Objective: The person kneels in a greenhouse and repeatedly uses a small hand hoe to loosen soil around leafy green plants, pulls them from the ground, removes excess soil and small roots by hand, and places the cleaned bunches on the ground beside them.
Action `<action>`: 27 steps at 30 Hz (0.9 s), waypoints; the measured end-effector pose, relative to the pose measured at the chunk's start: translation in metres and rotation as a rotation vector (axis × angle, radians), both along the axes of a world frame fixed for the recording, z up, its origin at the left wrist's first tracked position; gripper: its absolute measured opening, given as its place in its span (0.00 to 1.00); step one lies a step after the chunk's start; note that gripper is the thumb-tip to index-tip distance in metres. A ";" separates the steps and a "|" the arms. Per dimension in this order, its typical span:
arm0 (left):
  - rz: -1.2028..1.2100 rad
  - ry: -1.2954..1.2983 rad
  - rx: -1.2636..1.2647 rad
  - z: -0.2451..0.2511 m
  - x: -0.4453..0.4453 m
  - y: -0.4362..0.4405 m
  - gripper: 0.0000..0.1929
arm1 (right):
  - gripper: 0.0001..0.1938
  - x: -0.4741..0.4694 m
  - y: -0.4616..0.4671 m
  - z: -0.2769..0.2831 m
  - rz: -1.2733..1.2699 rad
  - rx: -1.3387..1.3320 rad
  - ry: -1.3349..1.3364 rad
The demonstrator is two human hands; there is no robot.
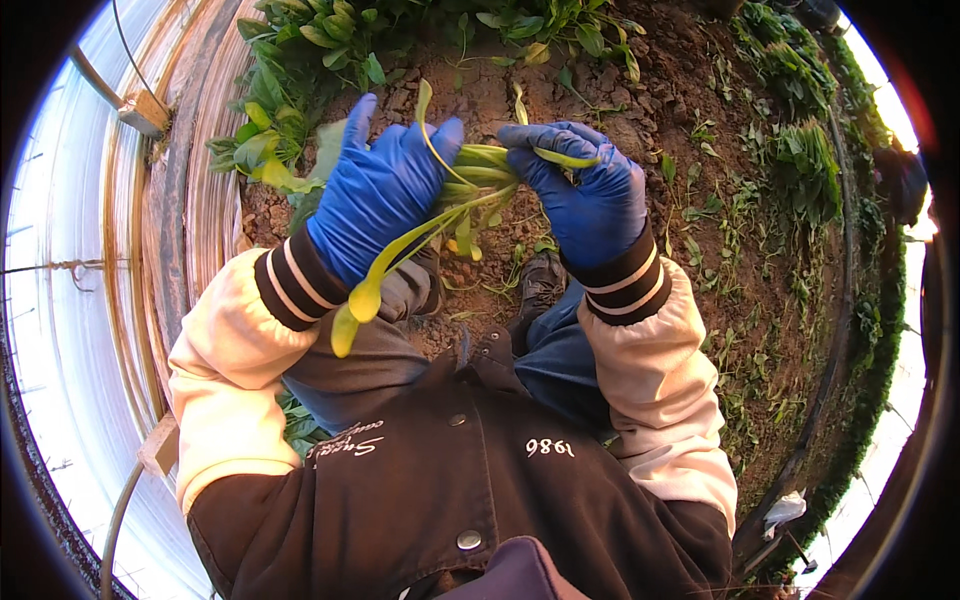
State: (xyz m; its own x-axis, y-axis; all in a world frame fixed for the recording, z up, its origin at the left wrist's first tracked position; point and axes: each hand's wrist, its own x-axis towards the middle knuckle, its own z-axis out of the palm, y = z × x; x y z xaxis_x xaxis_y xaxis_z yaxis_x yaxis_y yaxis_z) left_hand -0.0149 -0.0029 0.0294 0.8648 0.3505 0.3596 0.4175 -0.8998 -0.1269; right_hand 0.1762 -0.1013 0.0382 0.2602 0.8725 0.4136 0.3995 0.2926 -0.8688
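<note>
Both hands wear blue gloves and are raised over the soil between my knees. My left hand (390, 180) is closed around a bunch of leafy green plants (480, 176), whose pale stems point right towards the other hand. At the stem ends, my right hand (581, 180) pinches a stem with a narrow yellow-green leaf between thumb and fingers. Two long stems with yellowed leaves (365, 300) hang down from the bunch over my left wrist. The leafy part of the bunch is mostly hidden behind my left hand.
Leafy green plants (337, 26) grow ahead and to the left. Brown soil (652, 97) with scattered leaves spreads to the right, where cut bundles of greens (806, 172) lie beside a dark hose (847, 225). Plastic sheeting (97, 210) forms the left side. A white plastic scrap (785, 510) lies lower right.
</note>
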 end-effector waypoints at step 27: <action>-0.054 -0.050 -0.227 -0.004 0.011 0.012 0.33 | 0.14 0.029 0.008 -0.012 0.044 0.096 -0.399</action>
State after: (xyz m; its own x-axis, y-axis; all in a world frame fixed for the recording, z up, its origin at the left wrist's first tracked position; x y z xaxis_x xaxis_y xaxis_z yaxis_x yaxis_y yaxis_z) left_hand -0.0036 0.0095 0.0252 0.8675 0.3810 0.3198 0.3686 -0.9241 0.1009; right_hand 0.2048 -0.0933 0.0265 0.0258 0.8320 0.5542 0.6847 0.3892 -0.6162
